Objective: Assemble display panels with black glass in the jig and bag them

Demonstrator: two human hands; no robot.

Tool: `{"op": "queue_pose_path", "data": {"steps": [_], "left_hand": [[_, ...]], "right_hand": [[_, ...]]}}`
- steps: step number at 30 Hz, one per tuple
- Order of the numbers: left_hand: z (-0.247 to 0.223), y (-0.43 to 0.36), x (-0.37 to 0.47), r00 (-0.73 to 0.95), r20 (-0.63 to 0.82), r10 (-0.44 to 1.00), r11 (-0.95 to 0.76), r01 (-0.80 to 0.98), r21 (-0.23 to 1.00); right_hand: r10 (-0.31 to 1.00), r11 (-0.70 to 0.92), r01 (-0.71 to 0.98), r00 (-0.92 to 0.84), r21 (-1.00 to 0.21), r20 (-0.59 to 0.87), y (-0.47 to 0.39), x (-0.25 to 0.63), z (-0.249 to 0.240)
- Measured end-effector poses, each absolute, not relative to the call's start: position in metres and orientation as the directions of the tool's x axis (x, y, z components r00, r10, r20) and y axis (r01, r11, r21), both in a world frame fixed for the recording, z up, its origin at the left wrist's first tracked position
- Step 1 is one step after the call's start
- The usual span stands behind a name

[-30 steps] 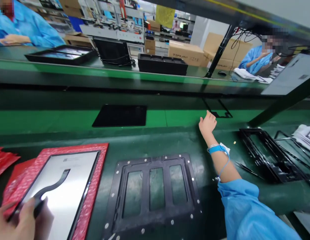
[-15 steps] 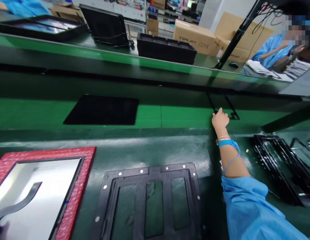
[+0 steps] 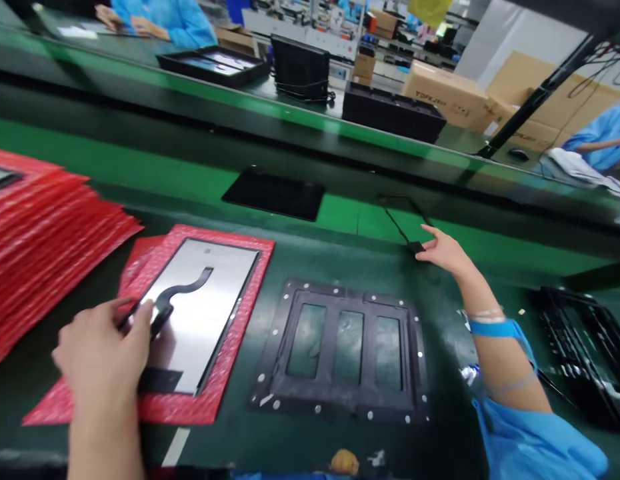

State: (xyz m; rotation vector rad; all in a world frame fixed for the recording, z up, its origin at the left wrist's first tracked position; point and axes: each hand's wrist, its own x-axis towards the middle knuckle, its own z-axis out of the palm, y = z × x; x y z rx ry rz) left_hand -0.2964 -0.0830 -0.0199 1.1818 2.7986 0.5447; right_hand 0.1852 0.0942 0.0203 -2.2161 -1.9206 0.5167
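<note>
My left hand is closed at the left edge of a silver-backed display panel, with the thumb over the panel beside its black ribbon cable. The fingertips are partly hidden. The panel lies on a red bubble-wrap sheet. My right hand reaches to the back of the bench and pinches the near corner of a thin black frame. A wide black frame with three openings and white dots lies flat between my arms.
Red bubble-wrap sheets are stacked at the left. A black flat panel lies on the green strip at the back. Glossy black frames are heaped at the right. A co-worker's blue sleeve shows across the bench.
My view has swung left. My left hand has come into view at the display panel. My right hand has drawn the thin black frame leftward and nearer.
</note>
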Motion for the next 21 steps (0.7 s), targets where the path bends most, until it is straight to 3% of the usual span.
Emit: {"op": "queue_pose_path", "data": {"steps": [2,4,8,13,21], "left_hand": [[-0.015,-0.085,-0.293,-0.716,0.085,0.693,0.666,0.681,0.304],[-0.01,-0.087,-0.291,-0.696,0.074,0.714,0.652,0.7,0.293],[-0.006,-0.094,-0.286,-0.676,0.057,0.734,0.633,0.713,0.3],[-0.007,-0.099,-0.281,-0.673,0.074,0.736,0.612,0.708,0.352],[-0.005,-0.093,-0.289,-0.652,0.04,0.757,0.581,0.701,0.414]], "right_hand": [[0.989,-0.03,0.918,-0.03,-0.395,-0.145,0.049,0.175,0.022],[0.963,0.238,0.864,-0.27,-0.444,-0.01,-0.003,0.169,0.02],[0.835,0.544,0.781,-0.54,-0.307,0.108,-0.096,0.163,0.014],[0.776,0.624,0.749,-0.628,-0.224,0.06,-0.14,0.162,0.008],[0.777,0.61,0.754,-0.63,-0.243,-0.003,-0.137,0.159,-0.002]]}}
